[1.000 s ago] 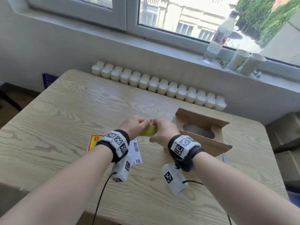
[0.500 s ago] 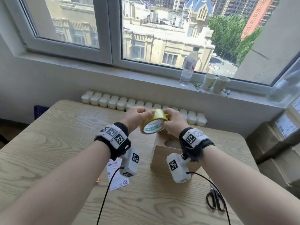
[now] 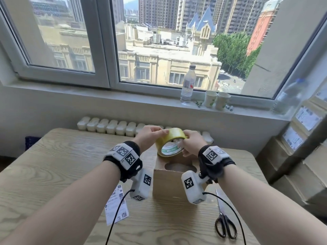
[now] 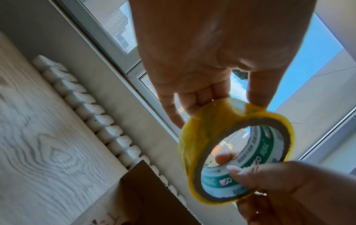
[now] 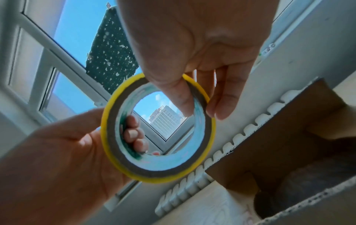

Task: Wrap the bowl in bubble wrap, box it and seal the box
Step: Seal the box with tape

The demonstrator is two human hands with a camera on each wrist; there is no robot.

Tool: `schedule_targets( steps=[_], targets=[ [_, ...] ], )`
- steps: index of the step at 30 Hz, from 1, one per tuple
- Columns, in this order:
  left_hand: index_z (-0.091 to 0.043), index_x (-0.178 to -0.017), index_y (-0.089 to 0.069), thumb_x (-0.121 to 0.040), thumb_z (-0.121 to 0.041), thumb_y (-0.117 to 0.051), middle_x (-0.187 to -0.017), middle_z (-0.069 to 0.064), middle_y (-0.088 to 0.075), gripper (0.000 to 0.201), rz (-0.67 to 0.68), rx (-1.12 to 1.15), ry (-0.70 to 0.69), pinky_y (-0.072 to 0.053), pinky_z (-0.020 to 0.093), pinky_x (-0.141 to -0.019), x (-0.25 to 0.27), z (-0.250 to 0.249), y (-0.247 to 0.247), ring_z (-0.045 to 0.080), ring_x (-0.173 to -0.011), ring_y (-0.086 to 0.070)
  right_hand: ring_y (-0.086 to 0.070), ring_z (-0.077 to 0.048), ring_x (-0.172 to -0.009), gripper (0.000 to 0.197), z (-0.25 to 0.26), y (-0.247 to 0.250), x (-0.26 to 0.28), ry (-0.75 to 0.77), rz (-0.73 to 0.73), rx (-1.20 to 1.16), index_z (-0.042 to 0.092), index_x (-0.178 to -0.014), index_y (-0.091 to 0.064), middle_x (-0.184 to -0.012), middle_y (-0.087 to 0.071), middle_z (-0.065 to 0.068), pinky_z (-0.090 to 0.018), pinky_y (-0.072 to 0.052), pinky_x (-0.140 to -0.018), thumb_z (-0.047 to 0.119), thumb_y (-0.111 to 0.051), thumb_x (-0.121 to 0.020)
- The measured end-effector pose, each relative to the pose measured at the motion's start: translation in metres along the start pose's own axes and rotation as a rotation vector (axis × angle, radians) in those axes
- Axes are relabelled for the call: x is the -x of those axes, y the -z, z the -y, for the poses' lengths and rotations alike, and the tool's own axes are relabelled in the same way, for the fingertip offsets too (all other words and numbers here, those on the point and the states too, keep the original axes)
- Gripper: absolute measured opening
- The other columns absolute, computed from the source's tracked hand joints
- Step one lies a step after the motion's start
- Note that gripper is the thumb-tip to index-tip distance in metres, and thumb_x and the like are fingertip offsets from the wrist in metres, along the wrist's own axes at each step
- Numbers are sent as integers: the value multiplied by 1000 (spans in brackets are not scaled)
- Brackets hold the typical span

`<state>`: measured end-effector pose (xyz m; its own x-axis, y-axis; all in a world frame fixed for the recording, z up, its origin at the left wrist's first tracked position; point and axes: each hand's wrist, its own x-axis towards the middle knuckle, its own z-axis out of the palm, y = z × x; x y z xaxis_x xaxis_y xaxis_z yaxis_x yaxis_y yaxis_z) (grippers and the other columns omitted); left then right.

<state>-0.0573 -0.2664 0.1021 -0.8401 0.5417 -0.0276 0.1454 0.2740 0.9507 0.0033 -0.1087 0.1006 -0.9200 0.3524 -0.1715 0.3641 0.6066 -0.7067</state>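
A yellow tape roll with a green-and-white printed core is held in the air just above the brown cardboard box. My left hand pinches the roll's upper outer face between thumb and fingers. My right hand grips the other side, thumb inside the core and fingers outside. The tape roll is seen edge-on in the right wrist view, as a ring. The box stands on the wooden table. A cutout in its top shows something pale. No bowl is visible.
Scissors lie on the table right of the box, and a printed label sheet lies to its left. A water bottle and two paper cups stand on the sill. Stacked cartons stand at the right.
Both hands have lifted the tape roll from near the tabletop to above the box. The head view has tilted up toward the window.
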Motion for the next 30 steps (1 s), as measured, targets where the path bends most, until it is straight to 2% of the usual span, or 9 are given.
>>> schedule_targets(
  steps=[3,6,11,17,19,21,23,25,30],
  targets=[
    [-8,-79,-63,-92,-24,-59,-67,1,-56,22,1,-42,-1,-39,14,-54,-3,-5,-6,8,-59,-49,-63,-18,-85,31,2,6,0,97,-60,229,28,-106,-57,-101,-64,2,-32,-53,-78,21,-69,-78],
    [-10,-76,-61,-91,-23,-60,-67,2,-56,20,-3,-60,-6,-38,8,-47,-5,-7,-14,8,-57,-49,-58,-20,-101,34,7,9,1,203,-146,417,34,-108,-60,-105,-60,5,-29,-43,-85,26,-67,-76],
    [-6,-82,-63,-91,-21,-60,-68,2,-56,18,-11,-10,-6,-39,8,-50,-5,-10,-16,9,-60,-49,-63,-23,-96,30,-2,11,-1,91,-130,238,29,-100,-65,-99,-69,2,-30,-50,-84,15,-60,-74],
    [-12,-73,-63,-90,-26,-62,-72,3,-59,22,13,65,14,-41,29,-77,-9,-11,-21,18,-76,-52,-64,-21,-62,25,-14,17,-3,25,-25,-76,26,-77,-59,-83,-68,-9,-42,-61,-69,1,-58,-77],
    [-12,-72,-64,-90,-26,-62,-71,1,-59,22,13,64,11,-41,27,-75,-9,-14,-24,17,-73,-52,-65,-22,-71,21,-13,20,-1,58,-37,-27,26,-82,-60,-91,-68,-8,-38,-59,-71,5,-59,-79],
    [-13,-72,-63,-89,-25,-63,-70,2,-59,21,10,14,-3,-42,23,-66,-10,-17,-29,14,-66,-52,-64,-23,-93,26,-9,24,3,108,-98,258,27,-104,-59,-106,-63,0,-30,-48,-73,15,-62,-81],
    [-16,-69,-63,-88,-23,-65,-69,1,-60,20,-6,-54,-17,-43,23,-61,-13,-19,-34,12,-63,-53,-60,-25,-101,33,1,25,12,224,-156,534,29,-114,-55,-110,-54,3,-30,-38,-72,21,-60,-83],
    [-18,-67,-63,-87,-24,-65,-67,0,-59,21,-35,-76,-19,-42,24,-62,-15,-20,-38,13,-63,-53,-59,-28,-101,28,8,27,16,270,-173,542,25,-110,-57,-107,-54,0,-32,-40,-73,18,-55,-83],
    [-11,-76,-65,-90,-24,-61,-71,2,-59,20,-25,-32,-6,-41,18,-62,-14,-20,-34,11,-65,-53,-58,-26,-100,27,4,38,17,108,-169,385,26,-109,-61,-104,-65,0,-25,-30,-72,17,-51,-86]
  ],
)
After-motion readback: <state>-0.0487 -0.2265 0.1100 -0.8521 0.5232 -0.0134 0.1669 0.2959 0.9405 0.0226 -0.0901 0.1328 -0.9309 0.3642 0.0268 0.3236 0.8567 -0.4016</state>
